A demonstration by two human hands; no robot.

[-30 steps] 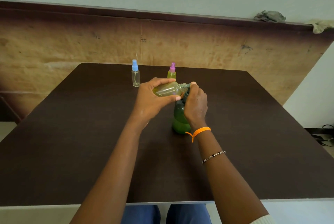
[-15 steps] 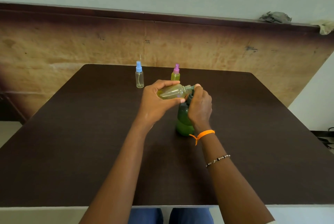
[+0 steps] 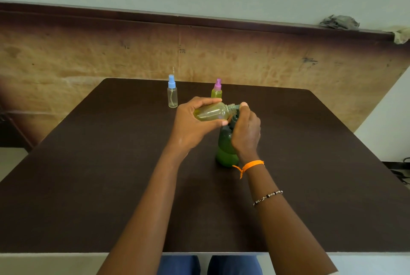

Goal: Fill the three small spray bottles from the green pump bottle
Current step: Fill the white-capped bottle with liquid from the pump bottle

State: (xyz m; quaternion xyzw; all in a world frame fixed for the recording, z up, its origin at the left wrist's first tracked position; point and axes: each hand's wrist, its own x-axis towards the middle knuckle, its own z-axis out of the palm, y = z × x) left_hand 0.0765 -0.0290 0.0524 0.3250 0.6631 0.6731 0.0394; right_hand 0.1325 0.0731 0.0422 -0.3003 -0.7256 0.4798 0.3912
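Note:
My left hand [image 3: 190, 126] holds an uncapped small spray bottle [image 3: 213, 113] on its side, partly filled with yellow-green liquid, its threaded neck pointing right at the pump nozzle. My right hand [image 3: 246, 132] is closed over the pump head of the green pump bottle [image 3: 226, 152], which stands upright on the table. Most of the pump head is hidden by my fingers. A small bottle with a blue cap [image 3: 172, 92] stands clear and empty at the back. Another with a pink cap [image 3: 217, 91] holds yellow-green liquid just behind my left hand.
The dark brown table [image 3: 88, 175] has its front edge near my knees. A worn wooden panel [image 3: 111, 57] runs behind it, with crumpled rags [image 3: 339, 22] on its ledge. Cables [image 3: 401, 172] lie on the floor at the right.
My hands and the bottles keep the same pose; only my head has shifted slightly, so the scene sits a little further right in the frame.

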